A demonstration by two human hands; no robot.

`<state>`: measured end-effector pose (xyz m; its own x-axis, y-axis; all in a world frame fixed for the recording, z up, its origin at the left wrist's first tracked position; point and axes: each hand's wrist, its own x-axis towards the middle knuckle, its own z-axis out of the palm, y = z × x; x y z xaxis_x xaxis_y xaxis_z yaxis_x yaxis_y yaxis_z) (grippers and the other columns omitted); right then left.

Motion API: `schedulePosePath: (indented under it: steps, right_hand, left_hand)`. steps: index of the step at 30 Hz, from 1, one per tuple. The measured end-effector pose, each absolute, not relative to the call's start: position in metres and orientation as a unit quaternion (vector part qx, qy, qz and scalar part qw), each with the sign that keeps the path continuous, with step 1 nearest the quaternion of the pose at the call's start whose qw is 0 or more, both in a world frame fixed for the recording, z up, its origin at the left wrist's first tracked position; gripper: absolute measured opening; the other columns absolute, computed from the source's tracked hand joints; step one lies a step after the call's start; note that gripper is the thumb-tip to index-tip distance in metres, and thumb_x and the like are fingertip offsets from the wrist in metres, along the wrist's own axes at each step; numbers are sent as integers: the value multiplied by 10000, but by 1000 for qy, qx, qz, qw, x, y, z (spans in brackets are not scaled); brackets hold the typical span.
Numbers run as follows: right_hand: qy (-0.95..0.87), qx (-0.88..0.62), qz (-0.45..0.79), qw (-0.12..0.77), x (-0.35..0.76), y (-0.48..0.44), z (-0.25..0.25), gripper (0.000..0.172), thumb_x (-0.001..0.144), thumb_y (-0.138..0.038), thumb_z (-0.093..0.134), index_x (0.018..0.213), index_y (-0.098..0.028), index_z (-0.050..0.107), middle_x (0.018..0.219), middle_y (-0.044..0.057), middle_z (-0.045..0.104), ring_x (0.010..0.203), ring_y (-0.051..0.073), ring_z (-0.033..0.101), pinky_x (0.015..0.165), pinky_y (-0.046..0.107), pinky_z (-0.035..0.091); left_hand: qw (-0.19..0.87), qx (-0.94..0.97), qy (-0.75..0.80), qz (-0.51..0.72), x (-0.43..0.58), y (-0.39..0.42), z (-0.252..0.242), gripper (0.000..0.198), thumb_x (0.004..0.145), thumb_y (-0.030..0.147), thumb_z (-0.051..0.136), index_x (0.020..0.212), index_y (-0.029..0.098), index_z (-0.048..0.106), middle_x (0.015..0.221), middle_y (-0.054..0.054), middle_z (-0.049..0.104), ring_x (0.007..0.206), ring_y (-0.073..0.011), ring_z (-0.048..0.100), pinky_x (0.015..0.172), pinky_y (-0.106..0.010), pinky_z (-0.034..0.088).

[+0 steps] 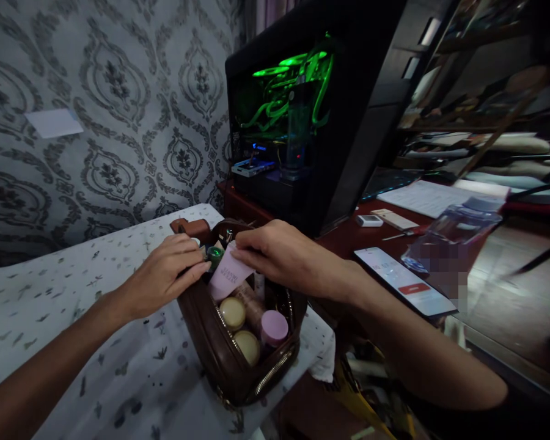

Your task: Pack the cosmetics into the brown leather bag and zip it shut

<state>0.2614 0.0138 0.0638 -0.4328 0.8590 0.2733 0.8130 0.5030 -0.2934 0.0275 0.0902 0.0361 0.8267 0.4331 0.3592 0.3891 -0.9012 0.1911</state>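
Note:
A brown leather-look cosmetic bag (201, 333) stands unzipped on the patterned white cloth. My left hand (169, 269) has its fingers closed over the bag's left rim, with the fingertips partly hidden. Between the thumb and fingers of my right hand (275, 253) is a pale pink tube (231, 272), tilted in the bag's mouth. Below the tube lie two round jars with yellowish lids (233, 313), a brownish tube (251, 305) and a container with a pink lid (274, 328). A green-topped item (214, 255) sits near my left fingertips.
A computer case (348, 122) with green lights stands behind the bag. On the dark red desk at right are a lit phone (403, 281), a clear plastic bottle (458, 226), a small white box (369, 220) and papers (428, 197). A brown case (191, 228) lies behind the bag.

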Motion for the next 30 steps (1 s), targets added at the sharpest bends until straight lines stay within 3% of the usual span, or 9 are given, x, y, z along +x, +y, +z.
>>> schedulePosePath:
  steps: [5,8,10,12,16,22,26,30]
  right_hand:
    - [-840,-500,81,197,255,11,56,267,1000,-225,549,739,-170,555,640,-38,493,575,90,359,581,271,204]
    - [-842,-489,96,208,255,9,53,250,995,-195,540,747,-168,554,655,-38,505,584,89,366,586,267,209]
    - [-842,-483,102,218,256,8,51,241,995,-178,531,755,-168,558,656,-41,506,585,89,367,591,265,214]
    - [-839,-483,105,226,256,8,50,229,992,-168,528,766,-169,562,654,-44,507,583,89,371,596,264,219]
    - [-836,-491,99,225,255,6,47,209,997,-170,521,794,-167,572,672,-38,528,595,91,405,603,263,230]
    - [-824,-535,51,179,252,5,47,228,1007,-193,504,795,-171,586,672,-24,537,587,105,404,593,274,221]
    - [-811,-567,30,142,249,6,49,234,1017,-211,486,822,-174,610,704,3,584,615,123,463,593,286,220]
    - [-810,-567,23,148,248,8,48,231,1013,-227,498,818,-178,613,716,9,602,629,130,495,594,288,227]
  left_hand:
    - [58,954,207,209,25,84,28,336,1032,332,364,735,212,466,761,-29,554,791,-195,495,810,-359,408]
    - [67,949,228,206,25,86,29,229,1023,334,394,963,201,571,943,-44,626,922,-205,550,851,-340,424]
    - [65,953,232,185,26,87,31,274,1023,335,383,1167,218,584,1045,-44,647,999,-217,557,890,-341,424]
    - [58,961,224,154,26,88,33,339,1026,312,344,1244,258,597,990,-25,655,972,-218,553,912,-351,413]
    - [46,964,221,139,28,87,36,371,1011,269,318,1198,265,638,848,-13,621,881,-211,545,865,-339,416]
    - [24,969,191,158,30,87,37,282,976,185,333,892,214,600,805,-8,616,815,-190,577,857,-337,416]
    - [51,966,183,176,27,91,31,253,968,147,339,882,215,567,804,26,627,782,-158,577,983,-358,379]
    - [60,959,201,190,22,91,26,256,979,178,332,874,219,562,773,20,599,830,-182,548,911,-348,406]
